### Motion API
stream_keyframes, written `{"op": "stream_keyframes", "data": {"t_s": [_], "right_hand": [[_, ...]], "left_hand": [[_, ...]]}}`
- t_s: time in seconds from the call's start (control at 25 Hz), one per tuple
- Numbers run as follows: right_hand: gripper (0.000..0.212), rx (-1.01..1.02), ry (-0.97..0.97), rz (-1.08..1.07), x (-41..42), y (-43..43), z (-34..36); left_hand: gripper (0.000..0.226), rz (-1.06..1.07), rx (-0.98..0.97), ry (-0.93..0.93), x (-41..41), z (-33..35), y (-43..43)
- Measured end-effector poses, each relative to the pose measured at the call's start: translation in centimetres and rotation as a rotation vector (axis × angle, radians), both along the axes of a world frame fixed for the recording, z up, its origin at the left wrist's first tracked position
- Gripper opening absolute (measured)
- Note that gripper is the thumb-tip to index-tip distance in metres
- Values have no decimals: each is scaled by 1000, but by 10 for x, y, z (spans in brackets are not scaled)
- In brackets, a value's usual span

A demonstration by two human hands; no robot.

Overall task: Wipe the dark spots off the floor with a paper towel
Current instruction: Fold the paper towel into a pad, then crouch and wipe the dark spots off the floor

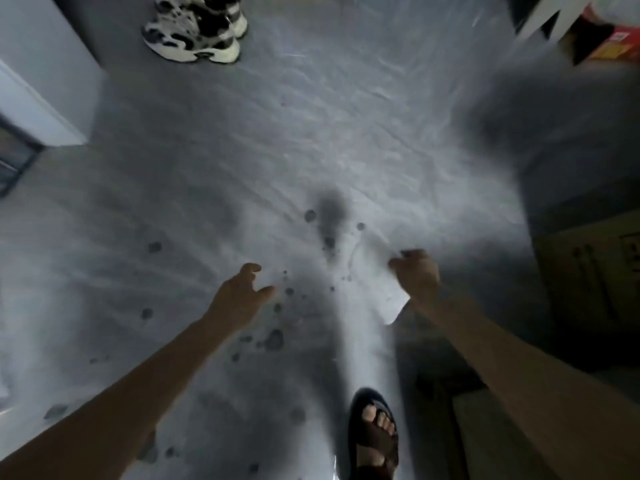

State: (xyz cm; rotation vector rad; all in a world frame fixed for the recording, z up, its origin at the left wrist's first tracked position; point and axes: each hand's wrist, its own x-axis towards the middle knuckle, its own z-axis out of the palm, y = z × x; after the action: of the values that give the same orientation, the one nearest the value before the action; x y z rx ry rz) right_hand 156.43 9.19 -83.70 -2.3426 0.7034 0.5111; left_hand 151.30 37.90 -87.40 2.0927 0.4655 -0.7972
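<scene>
Above the spotted floor (242, 150), right hand (417, 277) clenched on a paper towel (377, 278), left hand (239, 296) spread empty

A home, likely an entryway.
Sneakers (195, 27) on grey floor (311, 133), cardboard box (588, 268), sandalled foot (375, 434).

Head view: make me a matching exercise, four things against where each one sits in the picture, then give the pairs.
Things:
1. paper towel
2. sneakers
3. sandalled foot
4. cardboard box

Places:
A. top, left of centre
B. at the right edge
C. in the right hand
D. bottom, right of centre

Pairs: 1-C, 2-A, 3-D, 4-B. The left hand is open and empty above the dark spots.
</scene>
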Motion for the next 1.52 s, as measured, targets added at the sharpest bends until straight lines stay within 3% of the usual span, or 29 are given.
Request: {"op": "stream_keyframes", "data": {"t_s": [0.08, 0.2, 0.32, 0.44, 0.56, 0.68, 0.76, 0.92, 1.0, 1.12, 1.2, 1.28, 1.32, 1.4, 1.48, 1.52], "right_hand": [[31, -315, -235, 54, 39, -52, -27], [39, -435, -455, 47, 68, -109, -92], [44, -436, -421, 177, 61, -153, -177], [42, -416, -363, 208, 47, -175, -241], [33, -440, -364, 74, 59, -177, -257], [36, -375, -350, 4, 80, -174, -256], [39, -436, -322, -12, 89, -169, -266], [40, -366, -350, -174, 103, -93, -287], [34, -294, -448, -13, 99, -30, -296], [36, -240, -573, 641, 74, 46, -300], [53, -230, -711, 900, 77, 44, -301], [56, -267, -688, 1015, 92, 6, -299], [54, -294, -640, 980, 103, -21, -297], [44, -346, -519, 708, 122, -83, -294], [52, -443, -426, 352, 137, -136, -283], [57, -503, -392, 274, 141, -148, -279]], "left_hand": [[58, -95, -3, -41, 26, -45, -20], [66, -268, 101, -147, 64, -114, -54], [69, -428, 300, -244, 87, -174, -74], [66, -441, 407, -334, 93, -210, -78], [62, -406, 433, -351, 86, -213, -83], [62, -378, 450, -347, 88, -209, -84], [59, -386, 444, -333, 95, -208, -84], [47, -440, 433, -312, 100, -206, -80], [43, -434, 419, -305, 101, -202, -76], [39, -431, 406, -308, 106, -198, -73], [38, -433, 392, -294, 109, -197, -70], [38, -448, 376, -277, 109, -197, -67], [37, -465, 374, -282, 109, -197, -65], [37, -472, 368, -288, 108, -198, -64], [40, -486, 377, -285, 108, -198, -65], [41, -496, 386, -283, 107, -199, -67]]}}
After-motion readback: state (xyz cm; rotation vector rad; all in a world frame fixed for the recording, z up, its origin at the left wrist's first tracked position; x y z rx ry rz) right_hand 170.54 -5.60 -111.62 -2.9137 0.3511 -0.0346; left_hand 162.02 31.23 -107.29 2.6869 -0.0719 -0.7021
